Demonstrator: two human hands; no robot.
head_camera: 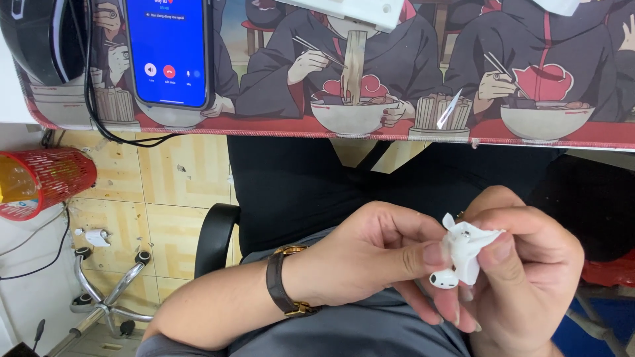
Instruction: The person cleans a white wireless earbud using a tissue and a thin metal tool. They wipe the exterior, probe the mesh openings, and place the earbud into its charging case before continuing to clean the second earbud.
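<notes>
Both hands, the left hand (370, 254) and right hand (522, 264), pinch a white earbud (444, 279) in tissue (469, 244) (over the lap), so a slack grip could drop it.

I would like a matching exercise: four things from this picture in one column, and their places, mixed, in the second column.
1. white earbud
2. phone
3. red basket
4. wristwatch

a. far left, beside the tiled floor
b. on the left wrist
c. lying on the desk mat
d. between the fingers of both hands, with a white wipe

Pairs: 1-d, 2-c, 3-a, 4-b
</notes>
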